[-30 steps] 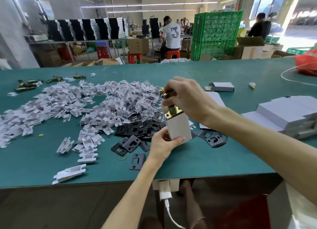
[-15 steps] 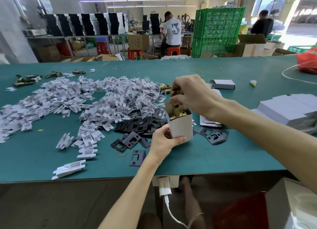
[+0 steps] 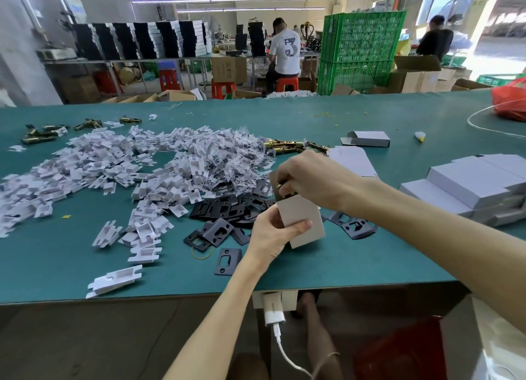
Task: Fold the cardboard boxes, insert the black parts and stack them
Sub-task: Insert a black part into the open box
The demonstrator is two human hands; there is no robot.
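Brass latch lower inside white box

One head-worn wide-angle camera
It is facing forward and down, hanging close over the near edge of the green tabletop.

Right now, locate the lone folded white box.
Head view: the folded white box lies right of centre on the green table, just beyond the flat blanks.

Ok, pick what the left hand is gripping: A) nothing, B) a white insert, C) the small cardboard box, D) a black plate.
C: the left hand curls round the upright cardboard box while the right hand holds a brass part at its open top.
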